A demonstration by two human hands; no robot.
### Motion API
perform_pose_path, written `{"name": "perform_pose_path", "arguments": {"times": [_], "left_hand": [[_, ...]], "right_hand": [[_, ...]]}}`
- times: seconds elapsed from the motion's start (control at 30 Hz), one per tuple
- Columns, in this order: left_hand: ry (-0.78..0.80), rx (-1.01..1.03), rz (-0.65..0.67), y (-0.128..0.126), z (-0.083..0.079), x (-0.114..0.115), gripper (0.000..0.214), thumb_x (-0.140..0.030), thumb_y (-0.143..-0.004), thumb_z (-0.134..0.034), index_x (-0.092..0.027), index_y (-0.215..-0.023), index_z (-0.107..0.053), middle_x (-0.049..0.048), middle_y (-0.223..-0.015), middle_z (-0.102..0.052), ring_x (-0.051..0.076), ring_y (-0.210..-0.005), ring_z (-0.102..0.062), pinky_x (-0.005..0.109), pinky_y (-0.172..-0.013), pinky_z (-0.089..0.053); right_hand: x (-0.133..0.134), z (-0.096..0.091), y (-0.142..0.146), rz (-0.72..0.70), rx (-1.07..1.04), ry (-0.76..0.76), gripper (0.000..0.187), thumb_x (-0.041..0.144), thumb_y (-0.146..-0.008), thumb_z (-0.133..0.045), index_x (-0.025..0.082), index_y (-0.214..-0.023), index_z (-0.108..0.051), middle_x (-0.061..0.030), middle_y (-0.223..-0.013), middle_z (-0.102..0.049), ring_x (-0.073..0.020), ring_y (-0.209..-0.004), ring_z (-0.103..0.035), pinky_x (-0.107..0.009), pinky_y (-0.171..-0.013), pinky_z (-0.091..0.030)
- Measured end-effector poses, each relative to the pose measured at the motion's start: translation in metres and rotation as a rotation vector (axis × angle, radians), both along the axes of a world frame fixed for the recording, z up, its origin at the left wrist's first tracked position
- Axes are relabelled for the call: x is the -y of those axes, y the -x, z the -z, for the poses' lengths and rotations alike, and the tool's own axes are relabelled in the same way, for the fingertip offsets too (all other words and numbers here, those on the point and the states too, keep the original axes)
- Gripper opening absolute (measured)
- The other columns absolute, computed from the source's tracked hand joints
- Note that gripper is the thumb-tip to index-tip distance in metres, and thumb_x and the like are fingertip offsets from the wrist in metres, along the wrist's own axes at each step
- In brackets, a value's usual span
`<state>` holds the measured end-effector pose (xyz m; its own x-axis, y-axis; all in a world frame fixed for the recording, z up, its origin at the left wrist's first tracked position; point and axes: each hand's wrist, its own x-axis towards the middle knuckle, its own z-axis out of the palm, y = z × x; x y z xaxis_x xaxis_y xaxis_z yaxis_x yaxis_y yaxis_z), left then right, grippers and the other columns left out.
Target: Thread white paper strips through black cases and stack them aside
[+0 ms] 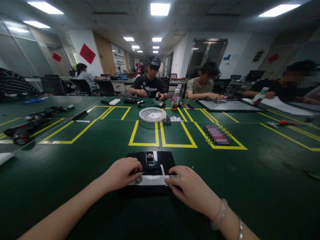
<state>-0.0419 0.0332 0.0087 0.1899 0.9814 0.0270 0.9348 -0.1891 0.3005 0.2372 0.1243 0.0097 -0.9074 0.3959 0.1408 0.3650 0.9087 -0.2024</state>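
Note:
A glossy black panel (165, 158) lies on the table in front of me, with a small square recess (150, 158) near its far edge. Across its near part runs a broad, pale translucent strip (150, 180). A narrow white strip (162, 170) crosses this at a slant. My left hand (126, 170) rests at the panel's left side, fingers curled and thumb near the broad strip; what lies between them is hidden. On the right, my right hand (183, 183) has thumb and index finger at the lower end of the narrow strip, other fingers bent over the panel.
Beyond the panel, yellow tape outlines mark the green table (105, 163). A white plastic basket (152, 115) stands mid-table, with a pixelated pinkish object (217, 135) to its right. Black tools (27, 130) lie far left. Several people (150, 83) sit across the table.

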Motion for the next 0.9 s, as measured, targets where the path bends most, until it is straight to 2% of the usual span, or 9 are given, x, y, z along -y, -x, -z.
{"name": "perform_pose_path", "arguments": {"times": [0.1,0.17,0.23,0.33,0.4,0.7,0.9], "left_hand": [[-0.056,0.013,0.007,-0.001,0.001,0.001,0.019,-0.029,-0.093,-0.056,-0.024,-0.110,-0.063,0.0038,-0.107,-0.064,0.021,-0.098,-0.061,0.032,-0.081,-0.047],[-0.082,0.019,0.028,-0.003,0.003,0.002,0.032,-0.036,-0.092,-0.059,-0.025,-0.123,-0.059,0.0055,-0.124,-0.061,0.025,-0.112,-0.057,0.038,-0.094,-0.046],[-0.075,0.018,0.067,-0.005,0.006,0.003,0.054,-0.048,-0.087,-0.065,-0.025,-0.135,-0.053,0.0085,-0.138,-0.054,0.029,-0.125,-0.050,0.045,-0.105,-0.040],[-0.039,0.009,0.128,-0.008,0.012,0.003,0.087,-0.063,-0.074,-0.073,-0.025,-0.146,-0.042,0.0125,-0.150,-0.041,0.034,-0.136,-0.039,0.052,-0.113,-0.030],[-0.026,-0.003,0.150,-0.010,0.016,0.002,0.098,-0.068,-0.069,-0.074,-0.026,-0.149,-0.037,0.0128,-0.153,-0.037,0.035,-0.139,-0.036,0.053,-0.115,-0.025],[-0.024,-0.060,0.179,-0.011,0.021,-0.002,0.095,-0.069,-0.073,-0.070,-0.026,-0.150,-0.036,0.0088,-0.153,-0.037,0.032,-0.142,-0.032,0.052,-0.119,-0.019],[-0.019,-0.056,0.184,-0.014,0.016,-0.001,0.094,-0.066,-0.073,-0.071,-0.026,-0.150,-0.036,0.0082,-0.153,-0.037,0.031,-0.141,-0.032,0.050,-0.119,-0.019]], "right_hand": [[-0.001,0.001,0.001,0.007,-0.019,0.003,0.024,0.020,-0.091,-0.055,0.030,-0.107,-0.070,-0.0057,-0.116,-0.061,-0.0242,-0.108,-0.056,-0.047,-0.097,-0.043],[-0.002,0.001,0.002,0.000,-0.039,0.006,0.022,0.021,-0.092,-0.055,0.029,-0.105,-0.071,-0.0047,-0.117,-0.061,-0.0231,-0.109,-0.056,-0.049,-0.102,-0.040],[-0.004,0.000,0.001,-0.009,-0.063,0.013,0.024,0.021,-0.091,-0.056,0.029,-0.110,-0.069,-0.0041,-0.119,-0.061,-0.0223,-0.111,-0.056,-0.051,-0.108,-0.034],[-0.008,0.000,0.000,0.012,-0.118,0.020,0.032,0.020,-0.091,-0.055,0.028,-0.120,-0.064,-0.0043,-0.120,-0.062,-0.0213,-0.114,-0.055,-0.052,-0.111,-0.029],[-0.010,-0.001,-0.001,0.027,-0.141,0.014,0.032,0.018,-0.090,-0.053,0.028,-0.118,-0.065,-0.0039,-0.118,-0.063,-0.0204,-0.113,-0.056,-0.052,-0.112,-0.028],[-0.006,-0.004,-0.002,0.004,-0.018,-0.080,0.026,0.014,-0.084,-0.060,0.030,-0.099,-0.074,-0.0011,-0.110,-0.064,-0.0210,-0.111,-0.054,-0.053,-0.116,-0.019],[0.006,0.006,0.006,-0.002,0.038,-0.250,0.017,0.016,-0.087,-0.059,0.022,-0.096,-0.073,-0.0042,-0.099,-0.067,-0.0231,-0.103,-0.057,-0.051,-0.113,-0.028]]}}
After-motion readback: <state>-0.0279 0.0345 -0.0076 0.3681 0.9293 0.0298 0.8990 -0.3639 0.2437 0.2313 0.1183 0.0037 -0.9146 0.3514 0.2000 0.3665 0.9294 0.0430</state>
